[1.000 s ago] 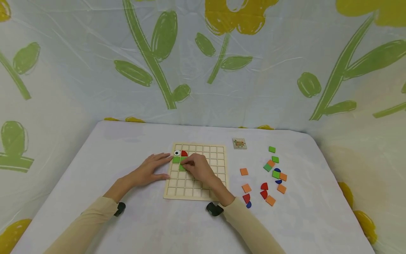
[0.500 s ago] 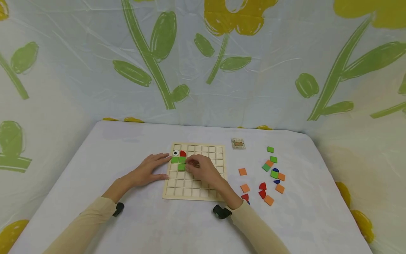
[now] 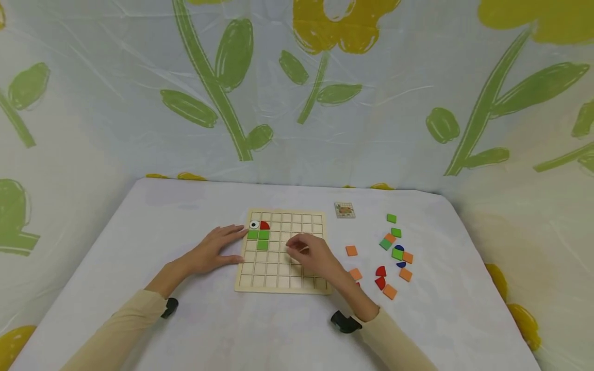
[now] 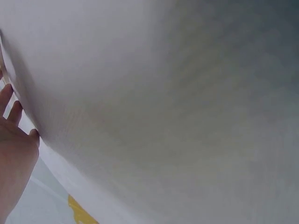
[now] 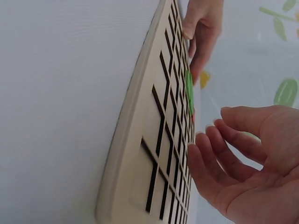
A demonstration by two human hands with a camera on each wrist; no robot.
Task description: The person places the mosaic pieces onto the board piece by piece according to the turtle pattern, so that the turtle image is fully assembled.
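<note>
A wooden grid board (image 3: 278, 281) lies on the table, with its upper left cells filled. They hold a round eye tile (image 3: 254, 224), a red quarter-circle tile (image 3: 264, 225) and three green square tiles (image 3: 263, 235). My left hand (image 3: 213, 251) rests at the board's left edge, fingers stretched and thumb spread. Over the right half of the board hovers my right hand (image 3: 316, 256), its fingers loosely bent. In the right wrist view the right hand (image 5: 252, 172) has a gap between thumb and fingers, and nothing shows in it. The left wrist view catches only part of the left hand (image 4: 16, 149).
Right of the board lie loose tiles: several orange squares (image 3: 351, 251), green squares (image 3: 392, 218), red quarter-circles (image 3: 381, 271) and blue half-circles (image 3: 401, 265). A small picture card (image 3: 345, 210) lies behind them. My right forearm partly covers the nearest tiles.
My right hand has drawn back from the green tiles and moved right across the board. Those tiles stay in their cells. The left hand stays at the board's edge.
</note>
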